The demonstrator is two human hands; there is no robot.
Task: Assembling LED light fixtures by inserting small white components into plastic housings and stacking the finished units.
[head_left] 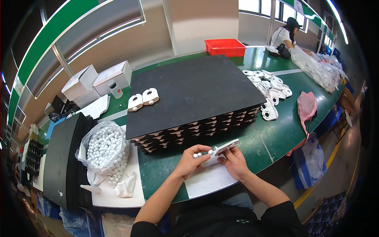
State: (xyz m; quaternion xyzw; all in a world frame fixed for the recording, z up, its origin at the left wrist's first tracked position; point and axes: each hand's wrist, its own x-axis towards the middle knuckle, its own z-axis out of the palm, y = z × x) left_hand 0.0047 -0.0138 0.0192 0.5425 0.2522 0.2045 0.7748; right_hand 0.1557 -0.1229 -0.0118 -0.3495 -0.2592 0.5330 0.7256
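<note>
My left hand (191, 161) pinches a small white ball (211, 152) between thumb and fingertips, and more white balls (197, 155) sit in its curled fingers. Its ball meets the end of a flat white plastic part (228, 146), which my right hand (235, 162) grips, tilted. Both hands are above a white sheet (209, 179) at the table's front edge. Two similar white parts (143, 99), each with a round hole and a ball at its end, lie on the top black board (193, 85). Whether the ball is seated in the held part, I cannot tell.
A bag of white balls (104, 144) stands at left beside upright black boards (61, 162). Loose white parts (272, 89) are piled right of the stacked boards. A red bin (225, 47), white boxes (113, 77) and a pink cloth (307, 106) are around; another person (283, 36) works far right.
</note>
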